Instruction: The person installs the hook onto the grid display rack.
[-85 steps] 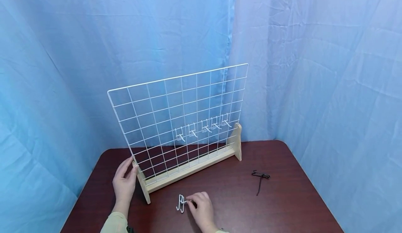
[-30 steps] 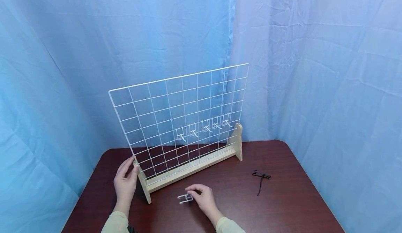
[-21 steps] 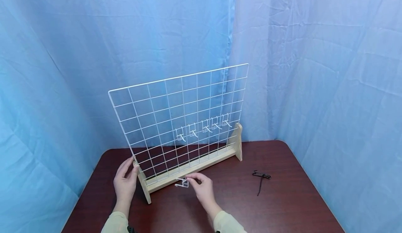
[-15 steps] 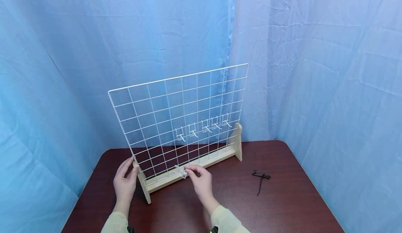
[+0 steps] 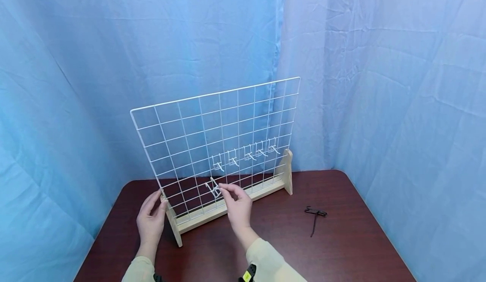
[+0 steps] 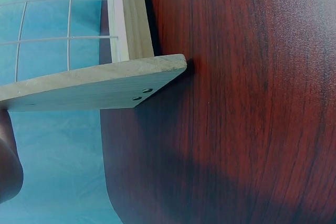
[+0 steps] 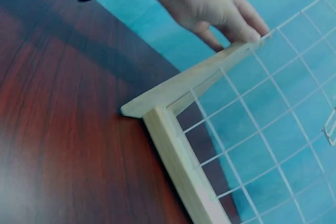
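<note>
My right hand (image 5: 239, 210) pinches a white double-prong wire hook (image 5: 214, 188) between thumb and fingertips. The hook overlaps the lower middle of a white wire grid panel (image 5: 212, 94), its prongs pointing up and left toward the mesh. The panel stands upright in a pale wooden stand (image 5: 201, 219). At the stand's left end, my left hand (image 5: 150, 220) grips the top of the side post, thumb on the near side; the right wrist view also shows this hand (image 7: 210, 9). The left wrist view has that wooden side piece (image 6: 100, 82) and part of a dark finger (image 6: 8, 166).
Several white hooks hang in a row on the grid, the leftmost hook (image 5: 218, 165) just above the held one. A black wire hook (image 5: 315, 212) lies on the dark red wood table (image 5: 341, 248) at the right. Blue curtains (image 5: 114, 41) surround the table.
My right hand has lifted the white hook from over the front table up to the grid, turning its prongs from downward to upward. My left hand stays on the post.
</note>
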`<state>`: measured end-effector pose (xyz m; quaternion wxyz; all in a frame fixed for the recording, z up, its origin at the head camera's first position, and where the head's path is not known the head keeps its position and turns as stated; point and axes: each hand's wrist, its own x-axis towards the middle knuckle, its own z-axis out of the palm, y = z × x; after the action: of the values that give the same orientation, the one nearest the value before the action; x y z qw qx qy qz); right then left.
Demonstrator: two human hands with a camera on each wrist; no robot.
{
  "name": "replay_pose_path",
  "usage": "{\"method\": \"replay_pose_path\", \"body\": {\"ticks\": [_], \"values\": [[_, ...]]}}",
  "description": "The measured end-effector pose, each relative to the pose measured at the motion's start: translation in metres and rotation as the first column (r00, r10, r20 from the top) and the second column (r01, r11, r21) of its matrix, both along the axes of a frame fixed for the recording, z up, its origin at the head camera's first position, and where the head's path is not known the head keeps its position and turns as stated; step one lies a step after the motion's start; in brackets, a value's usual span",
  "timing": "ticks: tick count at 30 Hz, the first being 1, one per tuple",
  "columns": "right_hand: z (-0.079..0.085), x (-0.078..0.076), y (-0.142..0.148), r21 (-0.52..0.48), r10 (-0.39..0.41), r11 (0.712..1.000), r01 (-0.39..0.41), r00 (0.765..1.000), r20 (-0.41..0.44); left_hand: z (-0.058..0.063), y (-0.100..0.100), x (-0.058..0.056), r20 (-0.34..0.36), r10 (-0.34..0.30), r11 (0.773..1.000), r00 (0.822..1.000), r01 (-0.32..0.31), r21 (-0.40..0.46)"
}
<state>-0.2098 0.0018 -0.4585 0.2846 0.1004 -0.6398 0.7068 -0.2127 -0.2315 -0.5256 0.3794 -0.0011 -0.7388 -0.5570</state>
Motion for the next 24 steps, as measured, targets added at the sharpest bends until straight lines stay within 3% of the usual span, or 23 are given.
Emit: {"method": "replay_pose_path", "body": {"ticks": [6,14,24], "values": [[0.014,-0.003,-0.008,-0.068,0.012,0.998,-0.014,1.000,-0.023,0.002,0.003,-0.001,-0.064,-0.020,1.000,0.998,0.020,0.004],[0.031,-0.005,-0.019,-0.110,-0.002,0.994,0.004,1.000,0.013,0.022,0.012,0.010,-0.089,-0.017,1.000,0.996,0.016,-0.022],[0.042,-0.012,-0.031,-0.136,-0.039,0.990,0.038,0.999,-0.004,-0.002,0.000,-0.003,-0.073,-0.013,1.000,0.997,0.013,0.005]]}}
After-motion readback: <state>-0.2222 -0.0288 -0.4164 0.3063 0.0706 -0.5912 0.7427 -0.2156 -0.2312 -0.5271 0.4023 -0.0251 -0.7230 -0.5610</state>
